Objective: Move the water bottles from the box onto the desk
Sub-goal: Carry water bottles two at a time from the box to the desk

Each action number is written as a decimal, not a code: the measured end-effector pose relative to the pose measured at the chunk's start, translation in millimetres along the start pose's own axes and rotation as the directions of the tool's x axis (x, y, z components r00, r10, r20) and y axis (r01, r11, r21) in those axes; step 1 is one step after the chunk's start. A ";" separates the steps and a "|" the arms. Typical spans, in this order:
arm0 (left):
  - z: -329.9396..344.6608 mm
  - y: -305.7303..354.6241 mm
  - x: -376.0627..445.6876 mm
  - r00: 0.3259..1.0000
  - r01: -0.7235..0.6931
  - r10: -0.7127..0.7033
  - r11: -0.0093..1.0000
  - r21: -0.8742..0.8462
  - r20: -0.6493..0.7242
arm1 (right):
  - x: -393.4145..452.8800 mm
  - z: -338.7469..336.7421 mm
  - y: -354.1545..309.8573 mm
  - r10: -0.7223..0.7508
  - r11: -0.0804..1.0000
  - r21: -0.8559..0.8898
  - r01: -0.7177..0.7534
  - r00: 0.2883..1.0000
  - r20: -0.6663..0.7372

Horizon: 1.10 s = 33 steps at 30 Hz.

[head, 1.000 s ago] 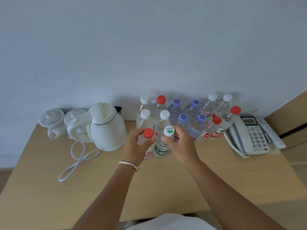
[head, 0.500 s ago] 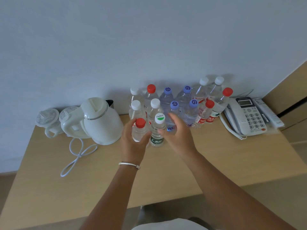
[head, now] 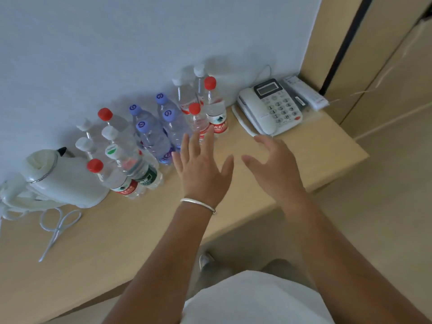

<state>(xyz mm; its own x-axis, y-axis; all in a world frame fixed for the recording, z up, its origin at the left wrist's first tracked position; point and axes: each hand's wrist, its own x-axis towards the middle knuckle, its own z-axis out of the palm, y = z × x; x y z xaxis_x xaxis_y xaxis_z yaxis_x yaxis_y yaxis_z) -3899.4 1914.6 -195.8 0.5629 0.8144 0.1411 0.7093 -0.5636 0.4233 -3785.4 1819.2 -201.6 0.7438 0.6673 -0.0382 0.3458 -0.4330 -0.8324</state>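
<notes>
two bare hands hang over the front half of the desk (head: 233,218), neither holding anything. the left hand (head: 203,169), with a thin silver bracelet (head: 198,203) at its wrist, has its fingers straight and slightly spread, the fingertips reaching up in front of a red-capped bottle (head: 196,118); whether they touch it cannot be told. the right hand (head: 275,167) is just beside it, fingers loosely bent and apart, thumb pointing toward the left hand, its fingertips near the lower edge of the telephone (head: 268,108). behind and to the left of the hands the water bottles stand upright on the desk in a cluster that runs along the wall (head: 140,43). nearest the front are a bottle with a red cap and red label (head: 117,178) and, touching it, a bottle with a white-and-green cap and dark green label (head: 138,167). behind these stand white-capped bottles (head: 108,134), then four purple-capped bottles (head: 152,134) in the middle, then more red-capped and white-capped ones toward the telephone. to the far left a white electric kettle (head: 58,178) sits just beside the front bottles, its white cord (head: 56,228) looping over the desk toward the front edge. beyond the telephone a flat white device (head: 306,92) lies against the wooden panel (head: 374,54) at the right.
</notes>
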 end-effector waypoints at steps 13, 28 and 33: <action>125.8 248.9 -82.6 0.837 -0.284 0.318 0.948 -0.143 0.446 | -80.4 -211.7 160.1 0.270 0.958 0.025 -0.287 0.866 -0.421; 212.8 435.3 -164.5 0.403 -0.677 0.663 0.680 -0.282 0.631 | -183.5 -342.0 276.3 0.530 0.775 0.185 -0.605 0.460 -0.713; 260.3 503.5 -157.3 0.288 -0.735 0.680 0.609 -0.300 0.674 | -162.3 -389.3 318.6 0.542 0.744 0.190 -0.641 0.411 -0.733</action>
<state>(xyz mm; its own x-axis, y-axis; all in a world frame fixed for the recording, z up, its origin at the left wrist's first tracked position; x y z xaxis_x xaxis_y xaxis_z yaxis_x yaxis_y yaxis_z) -3520.3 1466.8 -237.7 0.9307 -0.2416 -0.2747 -0.1089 -0.8998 0.4224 -3573.3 1336.9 -245.4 0.9123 -0.4049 -0.0611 -0.3284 -0.6344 -0.6998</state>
